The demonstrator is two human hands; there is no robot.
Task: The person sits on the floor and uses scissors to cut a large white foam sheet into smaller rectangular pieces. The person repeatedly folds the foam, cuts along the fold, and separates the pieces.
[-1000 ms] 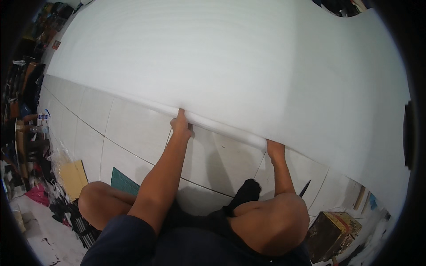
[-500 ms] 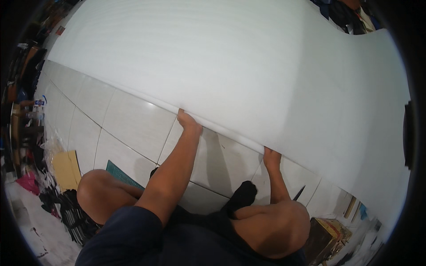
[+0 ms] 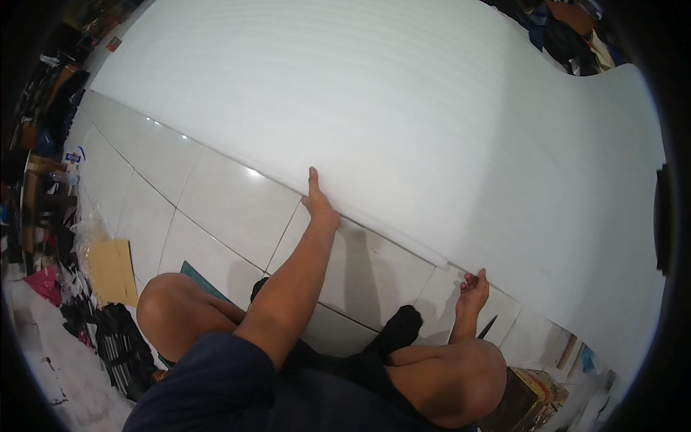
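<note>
A large white sheet (image 3: 302,108), smooth and faintly ribbed, spreads over the tiled floor in front of me. Its near edge slants from the far left down to the right. At the middle of that edge lies my left hand (image 3: 321,205), open, with one finger stretched out on top of the sheet. Farther right, my right hand (image 3: 471,291) is palm up with loosely curled, parted fingers. A fingertip of it reaches the edge, and nothing shows in its palm. The sheet's right side curves upward near the rim of the view.
A green cutting mat (image 3: 201,281) lies partly behind my left knee, beside a tan cardboard piece (image 3: 111,272). By my right knee are a dark pointed blade-like object (image 3: 487,326) and a worn box (image 3: 531,398). Clutter lines the left side; dark items (image 3: 565,39) sit at the back right.
The sheet's near edge, raised in a rolled fold before, now lies flatter. My right hand has let go, shifted right and turned palm up. My left hand has extended a finger onto the sheet.
</note>
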